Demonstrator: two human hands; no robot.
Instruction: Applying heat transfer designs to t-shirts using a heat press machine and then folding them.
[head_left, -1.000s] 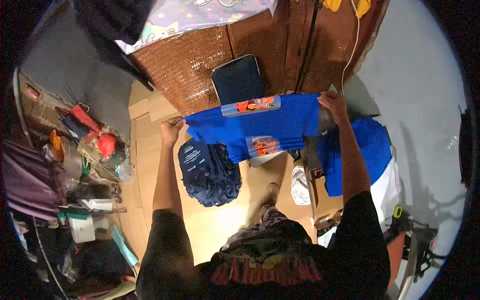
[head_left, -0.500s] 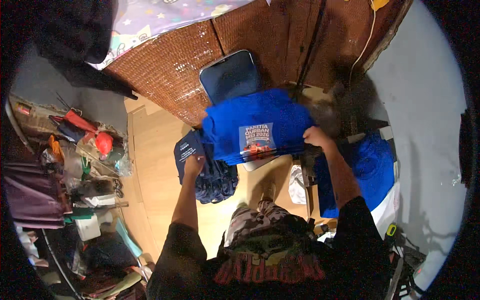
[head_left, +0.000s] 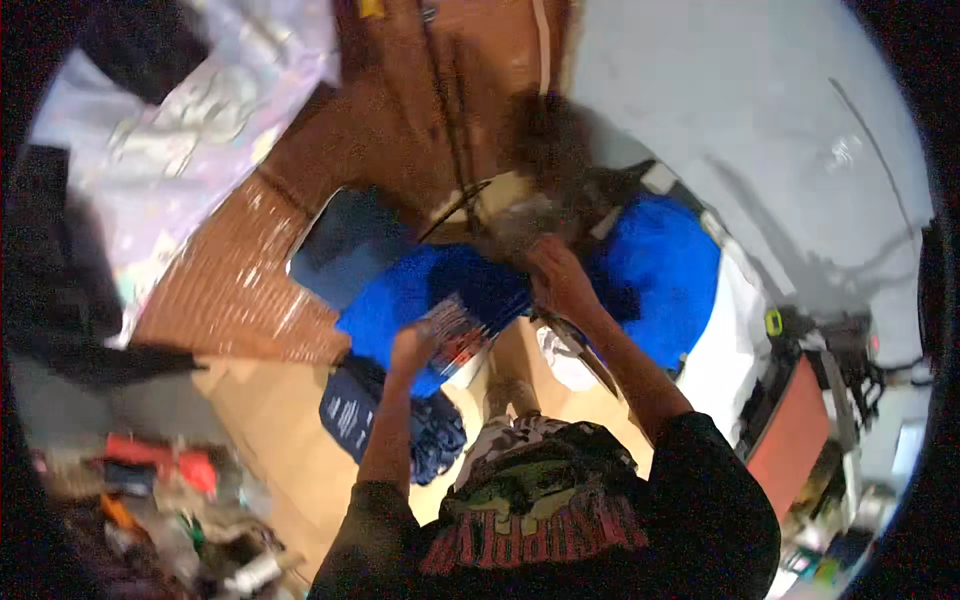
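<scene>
Both hands [head_left: 480, 320] — blurred, seemingly gripping — hold a blue shirt [head_left: 420, 295]

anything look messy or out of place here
Yes. A navy garment lies crumpled on the floor below the blue shirt that the left hand and right hand hold. Clutter is heaped at lower left.

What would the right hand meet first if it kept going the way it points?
The right hand grips the blue shirt and points up and left in the picture. Past the shirt's edge, the dark flat case lies first in that line, though blur leaves depth unclear.
</scene>
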